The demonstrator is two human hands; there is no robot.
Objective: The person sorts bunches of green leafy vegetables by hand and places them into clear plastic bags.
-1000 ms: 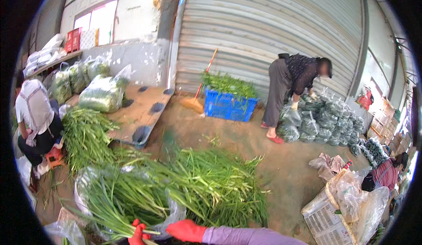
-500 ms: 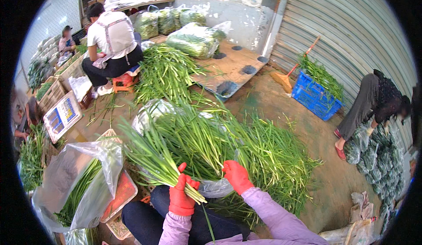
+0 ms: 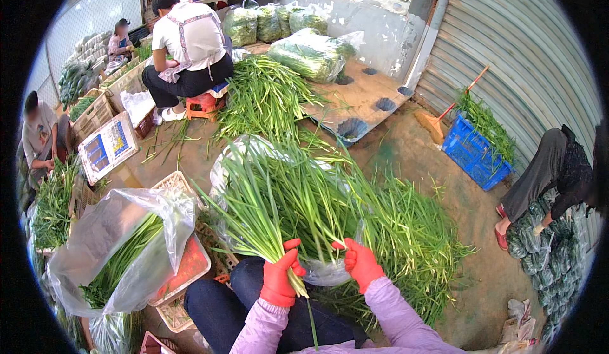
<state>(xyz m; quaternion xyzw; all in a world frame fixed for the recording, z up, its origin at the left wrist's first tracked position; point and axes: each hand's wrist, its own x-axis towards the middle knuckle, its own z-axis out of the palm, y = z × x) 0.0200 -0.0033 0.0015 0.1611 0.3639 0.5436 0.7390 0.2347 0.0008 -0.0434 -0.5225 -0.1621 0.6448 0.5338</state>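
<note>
My left hand [image 3: 279, 280], in a red glove, is closed around a bunch of garlic chives [image 3: 265, 230]. Their pale cut ends stick out below the fist, and the long leaves fan out up and to the left. One loose blade hangs beneath that hand. My right hand [image 3: 363, 265], also red-gloved, has its fingers pinched on the pale ends of a few chives at the edge of the pile. Before my knees spreads a large heap of chives [image 3: 406, 240], partly lying on clear plastic sheeting [image 3: 327, 273].
Left of me, an open plastic bag [image 3: 82, 265] of greens rests by a crate [image 3: 206, 259]. A blue crate [image 3: 472, 154] of greens stands by the shutter, near a broom [image 3: 438, 125]. A seated co-worker [image 3: 196, 43] is ahead; another [image 3: 545, 170] bends over bagged greens [image 3: 545, 246] at right.
The whole view has shifted, so the scene sits further right and lower. My left hand still holds its bunch; the right hand's fingers remain pinched at the pile's edge.
</note>
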